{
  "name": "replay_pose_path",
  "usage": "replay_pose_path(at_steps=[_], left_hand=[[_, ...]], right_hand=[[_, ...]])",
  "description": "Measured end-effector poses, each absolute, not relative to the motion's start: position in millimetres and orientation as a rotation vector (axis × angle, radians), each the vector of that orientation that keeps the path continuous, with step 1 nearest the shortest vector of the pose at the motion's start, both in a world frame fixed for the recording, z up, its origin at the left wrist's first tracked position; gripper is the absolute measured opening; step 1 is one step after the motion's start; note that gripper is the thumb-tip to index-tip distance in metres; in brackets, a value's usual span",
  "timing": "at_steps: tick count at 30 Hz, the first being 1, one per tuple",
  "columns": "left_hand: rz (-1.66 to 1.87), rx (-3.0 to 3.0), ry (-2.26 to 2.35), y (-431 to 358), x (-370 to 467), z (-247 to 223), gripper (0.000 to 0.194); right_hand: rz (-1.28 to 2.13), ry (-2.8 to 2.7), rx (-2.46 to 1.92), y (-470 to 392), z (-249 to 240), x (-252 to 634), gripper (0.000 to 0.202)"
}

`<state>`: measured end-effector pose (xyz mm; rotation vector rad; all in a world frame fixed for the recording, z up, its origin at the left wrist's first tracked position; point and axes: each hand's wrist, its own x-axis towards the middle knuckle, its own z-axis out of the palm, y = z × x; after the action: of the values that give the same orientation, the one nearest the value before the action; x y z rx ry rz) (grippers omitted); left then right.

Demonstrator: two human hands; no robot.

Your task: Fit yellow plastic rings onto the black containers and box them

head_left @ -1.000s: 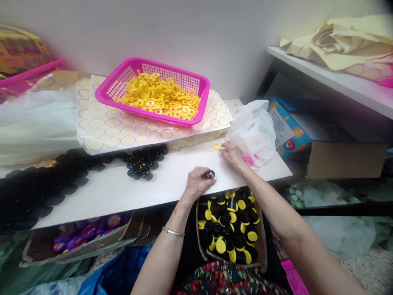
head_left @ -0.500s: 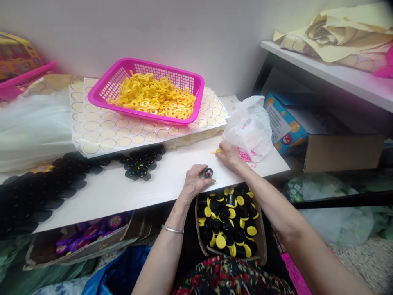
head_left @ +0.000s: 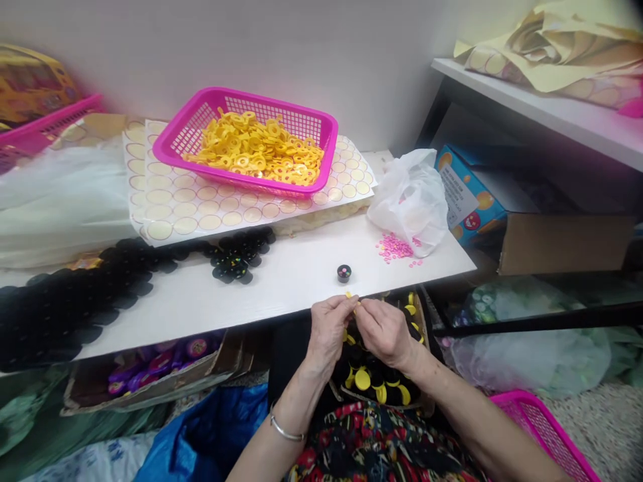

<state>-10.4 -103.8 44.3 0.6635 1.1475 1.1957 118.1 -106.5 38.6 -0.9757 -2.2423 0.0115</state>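
Note:
My left hand [head_left: 328, 329] and my right hand [head_left: 386, 333] meet above the front edge of the table. Their fingertips pinch a small yellow plastic piece [head_left: 348, 294], mostly hidden by the fingers. Just beyond them a small round black cup [head_left: 344, 273] stands on the white tabletop, with pink bits showing in its top. Farther right, small pink pieces [head_left: 394, 246] lie scattered at the mouth of a white plastic bag [head_left: 409, 197]. Below my hands is a carton of black cylinders with yellow caps [head_left: 362, 379], partly covered by my right hand.
A pink basket [head_left: 168, 157] of yellow ring-shaped pieces rests on printed sticker sheets [head_left: 211, 221] at the back. Black discs [head_left: 55, 308] lie in overlapping rows on the left. A blue printed box [head_left: 465, 194] stands beyond the table's right end. Purple items [head_left: 161, 363] fill a carton underneath.
My left hand has let go of the black cup, which stays on the table. My right hand has come back from the pink pieces with the yellow piece, and both hands now meet.

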Motion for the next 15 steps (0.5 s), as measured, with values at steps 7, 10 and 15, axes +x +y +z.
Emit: replay_pose_path(at_steps=[7, 10, 15], left_hand=[[1.34, 0.408, 1.115, -100, -14, 48, 0.018], [1.384, 0.37, 1.078, -102, -12, 51, 0.015], [1.442, 0.454, 1.058, -95, -18, 48, 0.019]], right_hand=[[0.503, -2.041, -1.131, -107, 60, 109, 0.021], [0.539, -1.986, -1.164, -104, 61, 104, 0.014], [0.55, -1.931, -1.217, -86, 62, 99, 0.011]])
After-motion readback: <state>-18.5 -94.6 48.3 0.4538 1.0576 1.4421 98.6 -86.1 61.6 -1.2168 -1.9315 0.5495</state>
